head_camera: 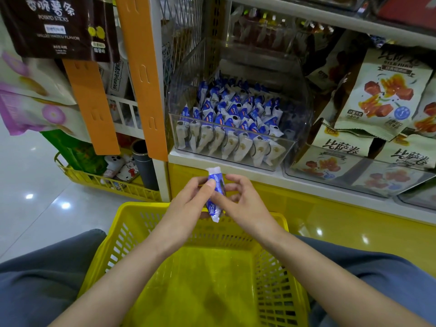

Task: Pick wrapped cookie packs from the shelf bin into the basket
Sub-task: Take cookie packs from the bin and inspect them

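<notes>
A clear plastic shelf bin (290,147) holds several blue-and-white wrapped cookie packs (232,119) standing in rows. Below it, a yellow plastic basket (122,234) sits between my knees, and its floor looks bare. One cookie pack (215,197) is upright over the basket's far rim, just in front of the shelf edge. My left hand (188,201) pinches it from the left with thumb on top. My right hand (245,201) touches it from the right with its fingertips.
Cream snack bags (377,100) fill the bins to the right of the cookie bin. Orange hanging strips (141,74) and dark potato-stick bags (54,27) hang at the left. A yellow wire rack (106,182) with small goods stands on the tiled floor at the left.
</notes>
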Tool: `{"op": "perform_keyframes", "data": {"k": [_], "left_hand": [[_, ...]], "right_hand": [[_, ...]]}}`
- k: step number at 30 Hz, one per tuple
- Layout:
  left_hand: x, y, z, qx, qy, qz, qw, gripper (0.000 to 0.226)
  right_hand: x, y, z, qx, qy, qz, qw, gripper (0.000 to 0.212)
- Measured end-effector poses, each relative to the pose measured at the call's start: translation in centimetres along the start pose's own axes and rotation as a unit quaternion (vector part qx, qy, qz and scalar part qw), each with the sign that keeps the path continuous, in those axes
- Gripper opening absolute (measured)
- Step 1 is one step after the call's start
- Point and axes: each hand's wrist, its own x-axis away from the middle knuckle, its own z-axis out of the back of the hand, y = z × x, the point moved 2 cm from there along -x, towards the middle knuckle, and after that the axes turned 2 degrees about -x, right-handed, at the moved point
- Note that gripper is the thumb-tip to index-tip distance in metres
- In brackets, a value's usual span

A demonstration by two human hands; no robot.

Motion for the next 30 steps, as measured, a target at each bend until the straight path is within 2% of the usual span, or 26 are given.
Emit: {"op": "perform_keyframes", "data": {"k": [2,5,8,12,15,19,21,24,26,28,30], "left_hand": [[0.0,0.1,0.0,0.022,0.007,0.0,1.0,0.018],[-0.3,0.0,0.3,-0.037,0.055,-0.021,0.998,0.015],[-0.7,-0.2,0.6,-0.04,0.069,-0.018,0.997,0.022],[-0.6,-0.3,0.4,-0.048,0.034,-0.024,0.998,0.026],[-0.4,-0.4,0.1,-0.033,0.024,-0.01,0.999,0.026],[-0.5,-0.2,0.0,0.024,0.042,0.01,0.999,0.026],[-0.4,-0.2,0.0,0.061,0.059,0.008,0.996,0.026],[-0.5,0.0,0.6,0.138,0.107,0.011,0.985,0.024],[-0.7,0.2,1.0,0.16,0.123,0.007,0.979,0.023],[-0.7,0.4,1.2,0.16,0.126,0.001,0.979,0.021],[-0.7,0.4,1.4,0.126,0.128,-0.013,0.984,0.018]], "right_hand": [[0.3,0.0,-0.2,0.085,0.003,0.052,0.995,0.069],[0.9,0.4,-0.5,0.171,-0.014,0.104,0.98,0.074],[0.6,0.3,-0.3,0.144,-0.007,0.107,0.984,0.048],[-0.3,-0.4,0.6,0.04,0.019,0.093,0.995,0.005],[-0.1,-0.8,0.9,0.014,0.011,0.113,0.993,0.009],[0.5,-1.4,1.0,0.102,0.05,0.206,0.972,0.01],[0.6,-1.4,0.8,0.066,0.041,0.18,0.981,0.006],[0.5,-0.7,0.2,0.017,-0.017,0.035,0.999,0.025],[0.6,-0.5,-0.3,-0.02,-0.07,-0.03,0.997,0.027],[0.6,-0.6,-0.2,-0.052,-0.082,-0.034,0.995,0.024],[0.4,-1.0,0.4,-0.079,-0.058,-0.017,0.995,0.02]]}}
